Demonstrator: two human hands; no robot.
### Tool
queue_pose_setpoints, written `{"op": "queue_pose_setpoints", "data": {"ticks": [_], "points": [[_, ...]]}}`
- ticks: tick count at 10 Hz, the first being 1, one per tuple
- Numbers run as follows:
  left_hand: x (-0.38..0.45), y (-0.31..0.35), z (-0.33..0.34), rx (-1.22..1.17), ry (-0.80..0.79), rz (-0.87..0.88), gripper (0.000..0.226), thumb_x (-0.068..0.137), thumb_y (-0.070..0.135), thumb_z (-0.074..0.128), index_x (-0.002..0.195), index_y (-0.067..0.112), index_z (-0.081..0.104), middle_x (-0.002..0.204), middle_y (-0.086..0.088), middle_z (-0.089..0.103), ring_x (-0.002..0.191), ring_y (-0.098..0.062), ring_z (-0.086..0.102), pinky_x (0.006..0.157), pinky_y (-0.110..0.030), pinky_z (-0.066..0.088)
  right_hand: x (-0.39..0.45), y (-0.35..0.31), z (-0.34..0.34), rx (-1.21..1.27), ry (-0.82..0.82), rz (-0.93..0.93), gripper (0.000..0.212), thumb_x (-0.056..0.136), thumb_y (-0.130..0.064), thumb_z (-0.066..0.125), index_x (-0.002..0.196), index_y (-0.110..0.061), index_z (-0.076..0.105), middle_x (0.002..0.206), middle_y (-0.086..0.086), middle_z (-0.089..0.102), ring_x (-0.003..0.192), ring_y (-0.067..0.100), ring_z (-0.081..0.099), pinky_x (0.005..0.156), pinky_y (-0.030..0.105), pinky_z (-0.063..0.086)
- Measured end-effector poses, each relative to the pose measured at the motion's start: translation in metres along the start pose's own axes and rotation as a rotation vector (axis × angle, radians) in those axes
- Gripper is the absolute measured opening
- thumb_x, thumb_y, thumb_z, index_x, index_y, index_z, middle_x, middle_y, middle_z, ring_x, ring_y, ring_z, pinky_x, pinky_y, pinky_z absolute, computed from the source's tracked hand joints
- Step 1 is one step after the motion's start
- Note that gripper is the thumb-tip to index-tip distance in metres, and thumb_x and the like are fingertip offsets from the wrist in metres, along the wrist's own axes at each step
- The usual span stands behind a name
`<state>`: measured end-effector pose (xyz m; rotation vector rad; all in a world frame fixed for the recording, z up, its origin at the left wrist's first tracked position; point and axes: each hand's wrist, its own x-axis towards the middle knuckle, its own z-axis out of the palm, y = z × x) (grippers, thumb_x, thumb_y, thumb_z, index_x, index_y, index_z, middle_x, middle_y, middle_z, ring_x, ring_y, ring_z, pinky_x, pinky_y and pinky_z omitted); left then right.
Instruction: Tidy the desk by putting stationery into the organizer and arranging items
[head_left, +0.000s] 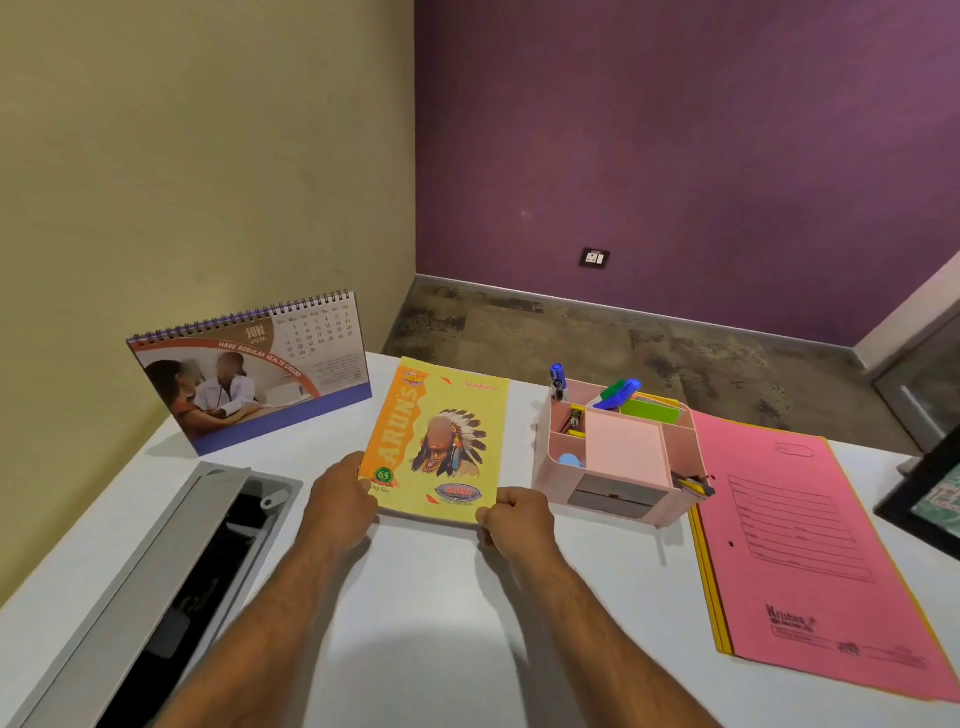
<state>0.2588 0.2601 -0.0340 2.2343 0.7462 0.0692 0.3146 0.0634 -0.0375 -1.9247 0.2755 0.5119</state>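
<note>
Holding the yellow notebook by its near corners

Gripping the yellow-and-orange paper notebook (441, 441) are both hands: the left hand (340, 499) curls over its near left corner, and the right hand (519, 519) pinches its near right corner, thumb on the cover. The book stretches away from the grip toward the far edge of the white desk (441, 597); whether its near edge is lifted off the surface cannot be told.

The cover reads "ARUN'S" up the orange band, "NEW" at the top and "65" in a green badge beside the left hand, around a drawing of a feathered headdress.

Just right of the notebook stands the pink plastic desk organizer (618, 462), holding a blue pen (557, 379), a blue-and-green stapler (621, 393) and a pink block of note paper (626, 447). Beyond it lies a pink card file folder (810, 540) printed "Krishna", stacked on a yellow one.

Left of the notebook a spiral desk calendar (249, 369) shows "JUN" and "HAVE REGULAR HEALTH CHECKS". A grey cable hatch (171, 587) sits open near the left edge. Bare white surface lies between the forearms and the folder
</note>
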Motion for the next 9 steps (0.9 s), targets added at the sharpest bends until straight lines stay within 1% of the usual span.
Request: {"op": "queue_pose_setpoints", "data": {"ticks": [1,2,3,4,5,6,7,8,9], "points": [[0.012,-0.008,0.008,0.032,-0.012,-0.001,0.025,0.093,-0.001,0.047,0.107,0.013,0.061,0.101,-0.002,0.063,0.086,-0.021,0.054,0.067,-0.028,0.038,0.01,0.003,0.007,-0.007,0.022,0.018,0.01,0.069,-0.005,0.063,0.072,-0.009,0.072,0.075,0.007,0.074,0.073,0.03,0.07,0.068,0.044,0.061],[0.029,-0.023,0.015,0.03,-0.005,0.021,0.024,0.093,0.003,0.049,0.102,0.017,0.066,0.104,-0.01,0.065,0.084,-0.022,0.06,0.066,-0.03,0.042,0.013,0.006,0.014,-0.014,0.075,0.027,0.008,0.068,-0.006,0.063,0.067,-0.009,0.07,0.068,0.005,0.073,0.071,0.031,0.071,0.066,0.046,0.062],[0.034,-0.03,0.019,0.017,0.006,0.031,0.025,0.093,0.005,0.048,0.096,0.02,0.068,0.103,-0.011,0.064,0.079,-0.02,0.063,0.063,-0.027,0.044,0.013,0.005,0.016,-0.019,0.111,0.029,0.009,0.071,-0.004,0.066,0.066,-0.011,0.07,0.067,0.002,0.072,0.062,0.025,0.071,0.064,0.043,0.062],[0.036,-0.036,0.021,0.032,0.019,0.031,0.025,0.095,0.009,0.047,0.09,0.021,0.068,0.101,-0.012,0.062,0.073,-0.017,0.062,0.061,-0.026,0.043,0.011,0.003,0.016,-0.032,0.154,0.034,0.009,0.072,-0.006,0.072,0.072,-0.014,0.068,0.071,0.0,0.071,0.053,0.018,0.07,0.063,0.04,0.062],[0.036,-0.037,0.022,0.04,0.043,0.024,0.023,0.097,0.012,0.048,0.086,0.021,0.065,0.101,-0.013,0.061,0.07,-0.015,0.061,0.06,-0.026,0.044,0.011,0.004,0.018,-0.083,0.167,0.026,0.019,0.072,-0.013,0.075,0.087,-0.015,0.064,0.083,-0.002,0.07,0.063,0.017,0.07,0.069,0.039,0.062],[0.028,-0.04,0.023,0.089,0.063,-0.011,0.016,0.098,0.008,0.047,0.097,0.009,0.063,0.11,-0.015,0.051,0.074,-0.014,0.053,0.069,-0.029,0.042,0.008,0.01,0.02,-0.131,0.206,-0.004,0.035,0.068,-0.026,0.078,0.097,-0.019,0.059,0.094,-0.003,0.067,0.085,0.019,0.067,0.08,0.038,0.059],[0.022,-0.037,0.019,0.046,0.059,-0.058,0.019,0.098,0.007,0.046,0.111,0.001,0.059,0.117,-0.017,0.046,0.085,-0.017,0.048,0.077,-0.028,0.038,0.003,0.011,0.018,-0.105,0.224,-0.014,0.041,0.067,-0.033,0.079,0.101,-0.019,0.06,0.097,-0.003,0.067,0.089,0.02,0.066,0.084,0.037,0.057],[-0.001,-0.032,0.013,-0.067,0.065,-0.101,0.032,0.101,0.017,0.046,0.131,0.006,0.051,0.131,-0.013,0.04,0.108,-0.024,0.052,0.09,-0.029,0.038,-0.011,0.015,0.012,-0.09,0.238,-0.026,0.041,0.072,-0.036,0.079,0.103,-0.017,0.06,0.098,-0.003,0.065,0.092,0.018,0.062,0.085,0.034,0.054],[-0.02,-0.03,0.011,-0.116,0.094,-0.122,0.042,0.101,0.021,0.046,0.142,0.012,0.042,0.14,-0.01,0.036,0.12,-0.026,0.05,0.098,-0.033,0.038,-0.021,0.021,0.007,-0.048,0.267,-0.028,0.038,0.074,-0.036,0.078,0.101,-0.017,0.06,0.097,-0.004,0.064,0.091,0.016,0.06,0.082,0.031,0.051]]}}
